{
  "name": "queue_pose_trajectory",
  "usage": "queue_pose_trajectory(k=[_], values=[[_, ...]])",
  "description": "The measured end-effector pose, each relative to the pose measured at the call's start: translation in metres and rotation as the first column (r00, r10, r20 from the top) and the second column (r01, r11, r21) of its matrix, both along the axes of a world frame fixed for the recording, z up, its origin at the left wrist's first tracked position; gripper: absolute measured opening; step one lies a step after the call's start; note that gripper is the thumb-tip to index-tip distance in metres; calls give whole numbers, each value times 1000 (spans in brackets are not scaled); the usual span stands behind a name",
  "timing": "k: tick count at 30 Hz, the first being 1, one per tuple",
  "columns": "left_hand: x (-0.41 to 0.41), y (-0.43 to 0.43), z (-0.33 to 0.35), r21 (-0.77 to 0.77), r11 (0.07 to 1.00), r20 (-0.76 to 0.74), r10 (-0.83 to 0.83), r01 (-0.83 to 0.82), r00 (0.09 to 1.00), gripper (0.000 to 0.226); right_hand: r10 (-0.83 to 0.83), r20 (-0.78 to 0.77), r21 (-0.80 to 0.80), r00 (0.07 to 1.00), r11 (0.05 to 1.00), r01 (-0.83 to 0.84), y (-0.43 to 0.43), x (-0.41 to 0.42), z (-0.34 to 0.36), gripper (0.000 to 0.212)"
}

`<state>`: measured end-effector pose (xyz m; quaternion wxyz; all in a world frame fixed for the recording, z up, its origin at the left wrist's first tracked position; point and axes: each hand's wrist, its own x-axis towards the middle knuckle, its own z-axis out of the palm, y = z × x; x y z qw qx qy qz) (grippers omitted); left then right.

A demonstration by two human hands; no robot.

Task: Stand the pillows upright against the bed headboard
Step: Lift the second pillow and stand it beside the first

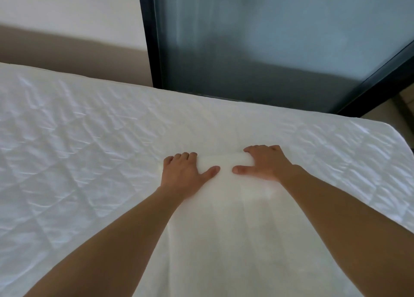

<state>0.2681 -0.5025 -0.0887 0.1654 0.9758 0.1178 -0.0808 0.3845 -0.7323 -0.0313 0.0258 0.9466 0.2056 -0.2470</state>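
Note:
A white pillow (226,225) lies on the quilted white mattress (74,153), stretching from the bottom of the view up to my hands. My left hand (186,173) grips its far edge on the left, fingers curled over the rim and thumb on top. My right hand (264,162) grips the same far edge on the right in the same way. The pillow's near end is out of view. No headboard is in view.
A frosted glass panel with a dark frame (150,38) stands behind the mattress's far edge. A beige and white wall (67,27) is at the far left. The mattress's rounded corner (398,137) is at the right, with floor beyond it.

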Motion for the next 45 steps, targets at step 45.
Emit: queue_pose_trajectory(k=[45], values=[[-412,-197,505,422,899,548,-154,-113,822,79,42,866,205,499,879,-430,-206,-412,446,92]])
